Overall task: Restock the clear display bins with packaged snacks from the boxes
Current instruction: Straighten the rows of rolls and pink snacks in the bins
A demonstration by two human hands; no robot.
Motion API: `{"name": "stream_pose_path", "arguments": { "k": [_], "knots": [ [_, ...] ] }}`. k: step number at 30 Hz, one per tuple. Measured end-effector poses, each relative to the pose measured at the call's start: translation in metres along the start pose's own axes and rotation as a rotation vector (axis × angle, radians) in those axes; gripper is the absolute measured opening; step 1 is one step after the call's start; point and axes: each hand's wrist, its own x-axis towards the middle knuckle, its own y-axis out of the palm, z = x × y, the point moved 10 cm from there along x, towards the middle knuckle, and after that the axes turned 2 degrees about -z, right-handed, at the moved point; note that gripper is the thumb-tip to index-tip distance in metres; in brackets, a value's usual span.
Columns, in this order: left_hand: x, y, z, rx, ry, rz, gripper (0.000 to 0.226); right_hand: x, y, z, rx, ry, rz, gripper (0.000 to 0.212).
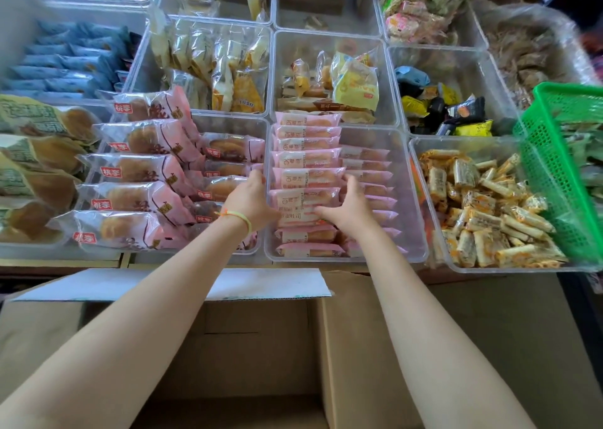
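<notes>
Two bare forearms without sleeves, thin yellow-green cord bracelet (242, 218) with a small orange bit looped round the wrist of the left hand (249, 198), nothing worn on the right hand (350, 205), short unpainted nails.

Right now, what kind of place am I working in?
Probably a snack shop or grocery display counter: rows of clear bins hold wrapped snacks, such as pink bread packs, with an open cardboard box below and a green basket.

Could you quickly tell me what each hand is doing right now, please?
Left hand: open, pressed against the side of the pink packet row.
Right hand: open, resting on the same packets, gripping nothing.
</notes>
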Motion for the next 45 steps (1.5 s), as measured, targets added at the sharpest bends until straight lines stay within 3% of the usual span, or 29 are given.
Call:
{"name": "stream_pose_path", "arguments": {
  "k": [2,5,11,16,22,28,45],
  "knots": [
    [0.005,-0.002,-0.007,0.044,0.033,-0.035,0.047,0.005,0.003,0.0,-0.02,-0.009,-0.027,0.084],
    [0.011,0.001,-0.011,0.037,0.062,-0.049,0.034,0.007,0.003,-0.003,-0.068,-0.007,-0.034,0.077],
    [0.015,0.001,-0.005,-0.22,0.053,-0.104,0.029,0.001,0.004,0.002,-0.033,-0.066,-0.036,0.055],
    [0.011,0.0,-0.002,-0.215,0.009,-0.115,0.042,-0.002,0.0,-0.005,0.015,-0.014,-0.033,0.047],
    [0.009,-0.009,0.002,-0.563,-0.059,-0.144,0.034,-0.012,-0.008,-0.005,0.001,-0.056,-0.203,0.046],
    [0.024,-0.023,0.008,-0.493,-0.097,-0.236,0.019,-0.013,-0.006,0.0,0.067,-0.077,-0.244,0.03],
    [0.008,-0.032,0.005,-0.398,-0.08,-0.303,0.02,-0.012,-0.004,-0.003,0.095,-0.075,-0.16,0.013]
  ]
}}
